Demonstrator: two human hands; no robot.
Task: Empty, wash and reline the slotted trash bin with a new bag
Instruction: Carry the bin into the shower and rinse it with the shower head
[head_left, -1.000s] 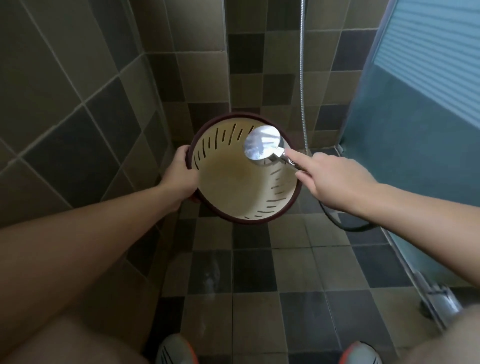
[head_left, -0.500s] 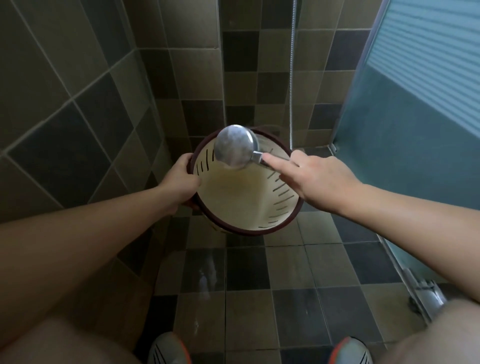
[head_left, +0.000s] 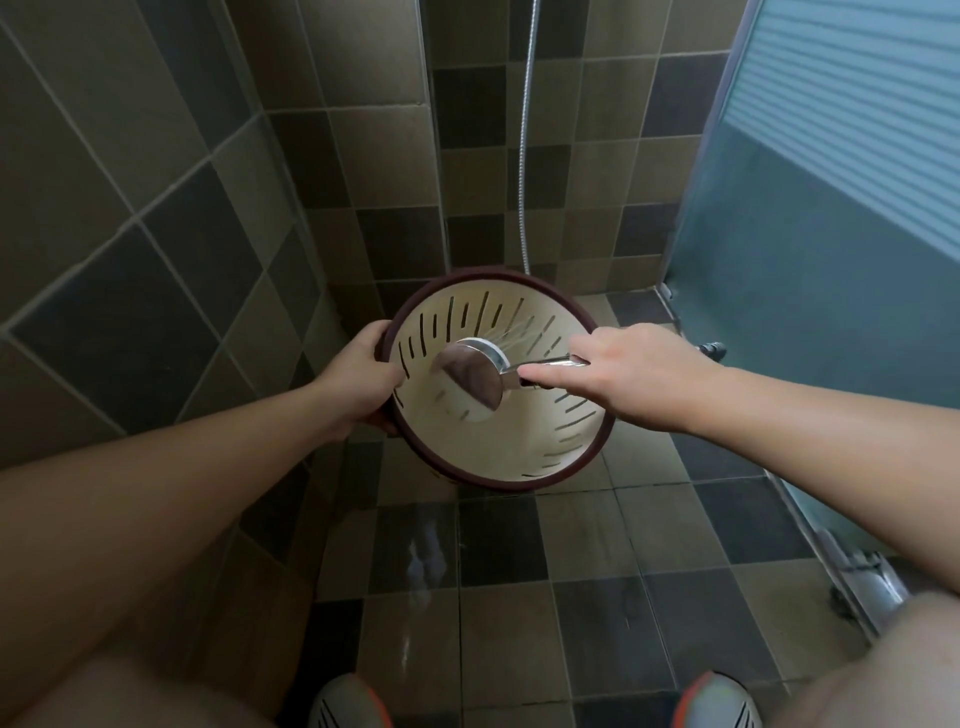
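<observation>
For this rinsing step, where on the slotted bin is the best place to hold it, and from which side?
Grip the dark rim of the slotted bin from its left, as the left hand does. The bin tilts its mouth toward the camera, and the right hand aims the shower head inside from the right.

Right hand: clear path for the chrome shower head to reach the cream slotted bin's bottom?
Probably yes. The left hand holds the cream slotted bin tilted with its mouth open, nothing inside it, and the right hand already has the chrome shower head inside the rim.
</observation>
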